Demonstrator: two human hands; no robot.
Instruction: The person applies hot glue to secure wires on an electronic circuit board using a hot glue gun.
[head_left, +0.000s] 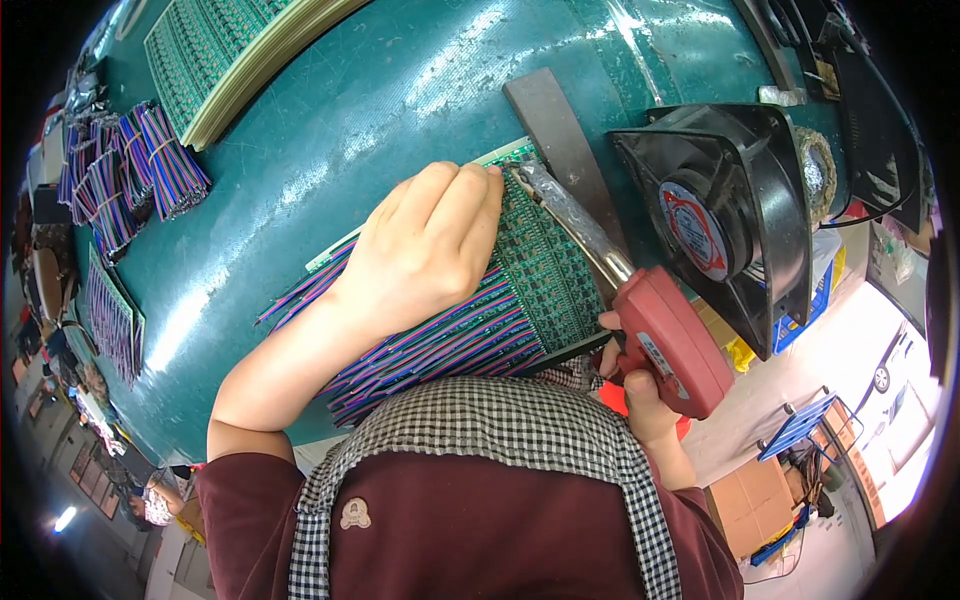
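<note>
Wire bundles (160,165) lie left of the circuit board (548,260), a fan (695,225) right.

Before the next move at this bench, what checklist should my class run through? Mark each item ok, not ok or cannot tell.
1. Right grip holding the gun: ok, closed around its handle.
2. Left grip well clear of the tip: not ok, I'd judge; its fingertips look very near.
3. Tip touching the board: cannot tell at this angle.
4. Bar beside the board: ok, along its right side.
5. Fan upright: ok, right of the bar.
6. Gun hot: cannot tell from the picture.
</note>
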